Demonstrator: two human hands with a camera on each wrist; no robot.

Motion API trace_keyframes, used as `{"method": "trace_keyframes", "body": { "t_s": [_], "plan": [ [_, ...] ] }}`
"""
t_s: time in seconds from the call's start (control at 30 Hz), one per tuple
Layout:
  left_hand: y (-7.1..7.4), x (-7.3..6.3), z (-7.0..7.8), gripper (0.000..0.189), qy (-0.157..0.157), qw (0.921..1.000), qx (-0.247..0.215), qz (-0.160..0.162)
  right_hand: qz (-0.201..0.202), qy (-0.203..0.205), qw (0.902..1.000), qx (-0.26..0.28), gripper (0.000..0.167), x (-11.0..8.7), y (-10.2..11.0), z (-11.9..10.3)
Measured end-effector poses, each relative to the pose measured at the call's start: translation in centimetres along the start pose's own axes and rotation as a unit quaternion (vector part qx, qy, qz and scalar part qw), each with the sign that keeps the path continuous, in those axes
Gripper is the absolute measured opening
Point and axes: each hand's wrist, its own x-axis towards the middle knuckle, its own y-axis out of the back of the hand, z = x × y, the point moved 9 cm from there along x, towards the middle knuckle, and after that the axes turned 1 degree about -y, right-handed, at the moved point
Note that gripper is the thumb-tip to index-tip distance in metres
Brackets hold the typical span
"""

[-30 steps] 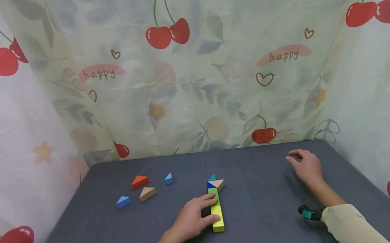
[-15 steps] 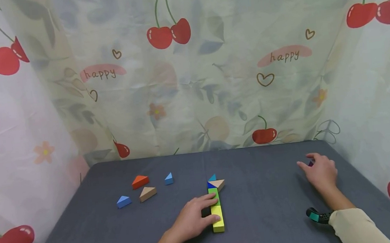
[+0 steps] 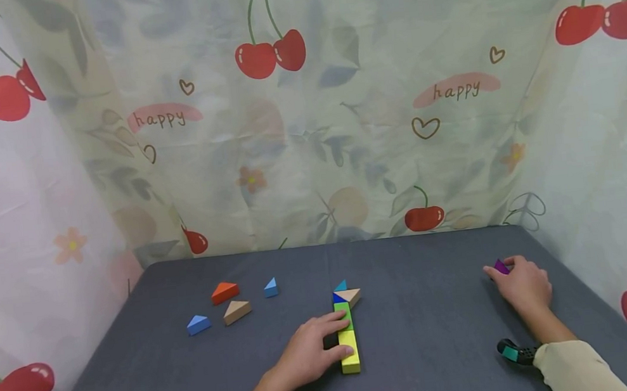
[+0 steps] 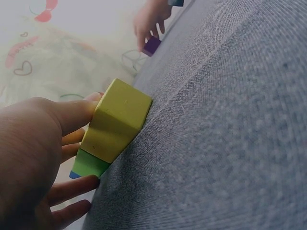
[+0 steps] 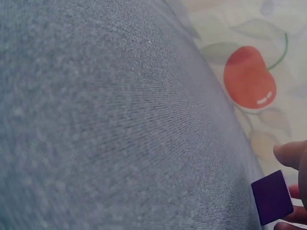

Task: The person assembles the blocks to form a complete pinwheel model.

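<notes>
My left hand [image 3: 311, 347] lies along a row of blocks, its thumb on the yellow block [image 3: 351, 365] and fingertips on the green block [image 3: 343, 308]. Beyond them in the row come a dark blue triangle [image 3: 339, 297], a pale wooden triangle [image 3: 350, 297] and a lighter blue triangle [image 3: 341, 285]. At the far right, my right hand [image 3: 525, 285] is around a purple triangular block [image 3: 501, 267]. The right wrist view shows the thumb [image 5: 289, 154] apart from the purple block [image 5: 272, 197], with other fingertips behind it.
Loose triangular blocks lie on the left of the dark table [image 3: 419, 324]: orange [image 3: 225, 292], wooden [image 3: 237, 312] and two blue, one nearer [image 3: 198, 325] and one farther [image 3: 271, 288]. A patterned curtain [image 3: 343, 154] encloses the table's back and sides.
My right hand has moved right and a little nearer, and the purple block now shows between its thumb and fingers. The left hand stays on the row.
</notes>
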Motion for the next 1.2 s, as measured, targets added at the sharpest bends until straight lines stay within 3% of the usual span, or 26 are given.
{"method": "trace_keyframes", "body": {
  "t_s": [0.67, 1.2],
  "plan": [
    [-0.1, -0.1, -0.1, 0.054, 0.01, 1.0, 0.002, -0.001, -0.01, -0.01, 0.9999, -0.003, 0.05, 0.0, -0.4, 0.0],
    [0.0, 0.0, -0.1, 0.055, 0.007, 1.0, 0.0, -0.002, -0.016, 0.018, 0.9994, 0.025, 0.046, -0.1, -2.2, -3.9]
  ]
}}
